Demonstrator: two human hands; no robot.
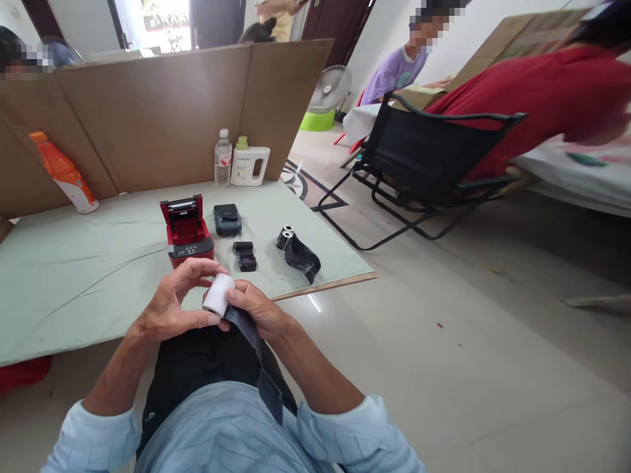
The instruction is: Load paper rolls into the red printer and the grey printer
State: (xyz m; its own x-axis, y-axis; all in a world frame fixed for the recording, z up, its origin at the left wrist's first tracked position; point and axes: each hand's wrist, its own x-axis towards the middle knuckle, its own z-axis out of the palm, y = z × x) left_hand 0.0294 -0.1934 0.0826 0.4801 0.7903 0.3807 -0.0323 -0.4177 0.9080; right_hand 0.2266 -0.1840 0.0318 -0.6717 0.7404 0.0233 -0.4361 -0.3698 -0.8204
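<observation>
My left hand (172,302) and my right hand (256,309) both grip a white paper roll (218,293) over my lap. A dark strip of wrapper (254,355) hangs down from the roll under my right fingers. Just beyond my hands, on the pale green table (73,276), a red printer (186,230) stands with its lid open. A small dark blue printer (227,219) lies beside it, then a black roll (245,255), and another roll partly in black wrapping (296,249).
An orange bottle (64,174) leans on the cardboard screen (158,112) at the left. A water bottle (223,157) and a white jug (250,164) stand at the back. A black folding chair (424,164) and seated people are to the right.
</observation>
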